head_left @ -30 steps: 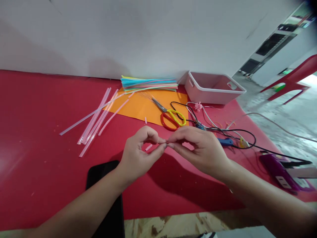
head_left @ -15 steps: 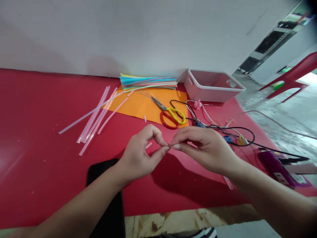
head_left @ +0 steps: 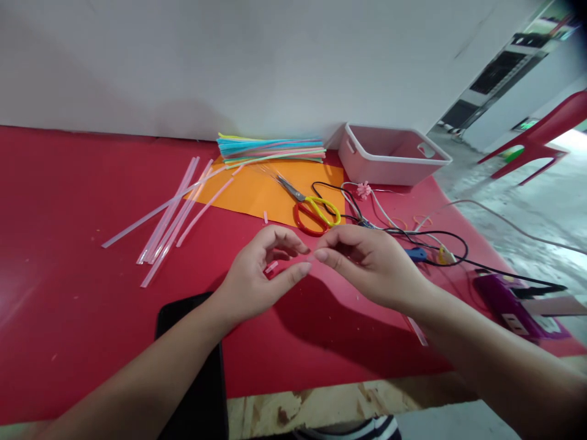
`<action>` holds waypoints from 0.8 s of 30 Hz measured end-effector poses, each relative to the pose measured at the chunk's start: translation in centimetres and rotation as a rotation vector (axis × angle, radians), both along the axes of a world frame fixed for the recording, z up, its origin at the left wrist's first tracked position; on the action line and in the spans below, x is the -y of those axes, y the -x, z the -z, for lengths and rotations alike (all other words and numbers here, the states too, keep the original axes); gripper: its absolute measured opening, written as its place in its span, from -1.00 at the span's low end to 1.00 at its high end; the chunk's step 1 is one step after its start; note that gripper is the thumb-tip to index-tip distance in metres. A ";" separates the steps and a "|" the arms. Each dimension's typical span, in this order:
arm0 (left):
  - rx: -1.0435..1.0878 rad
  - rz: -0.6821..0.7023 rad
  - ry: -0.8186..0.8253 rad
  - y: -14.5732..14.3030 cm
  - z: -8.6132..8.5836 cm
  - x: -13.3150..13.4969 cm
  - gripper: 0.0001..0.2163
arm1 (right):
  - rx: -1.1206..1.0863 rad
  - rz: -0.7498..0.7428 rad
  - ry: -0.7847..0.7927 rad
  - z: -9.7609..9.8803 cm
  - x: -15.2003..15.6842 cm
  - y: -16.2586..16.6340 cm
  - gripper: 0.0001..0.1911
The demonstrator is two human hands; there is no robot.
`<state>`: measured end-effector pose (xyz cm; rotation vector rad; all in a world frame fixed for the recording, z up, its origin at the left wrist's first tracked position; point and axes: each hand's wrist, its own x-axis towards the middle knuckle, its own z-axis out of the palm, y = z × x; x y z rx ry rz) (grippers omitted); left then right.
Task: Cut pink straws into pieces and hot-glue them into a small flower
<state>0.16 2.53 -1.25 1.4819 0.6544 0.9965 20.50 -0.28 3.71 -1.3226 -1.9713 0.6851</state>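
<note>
Above the red tabletop, my left hand (head_left: pixel 254 278) has its thumb and index fingertips a little apart, the other fingers loosely curled. My right hand (head_left: pixel 378 266) is closed in a pinch beside them; a tiny pinkish bit seems to show at its fingertips, too small to name. Just behind the hands lie scissors (head_left: pixel 298 195) with one red and one yellow handle. A short pink straw piece (head_left: pixel 271 267) lies by my left hand, partly behind its fingers. Farther left, several long pink straws (head_left: pixel 177 211) lie loosely crossed.
An orange sheet (head_left: pixel 247 192) lies under the scissors, with a bundle of coloured straws (head_left: pixel 270 148) at its back edge. A pink basket (head_left: pixel 389 165) stands back right. Cables (head_left: pixel 431 232), a pink flower-like piece (head_left: pixel 364 190) and a purple power strip (head_left: pixel 518 305) lie right. A black flat device (head_left: pixel 206 391) is under my left forearm.
My left thumb and fingers have parted from their pinch beside the right fingertips. Both hands have shifted slightly up in view; the right hand stays pinched.
</note>
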 end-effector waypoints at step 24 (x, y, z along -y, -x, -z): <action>0.003 0.120 0.258 0.1 -0.9 -0.4 -0.82 | -0.004 -0.177 -0.233 0.2 -0.2 -0.2 -0.94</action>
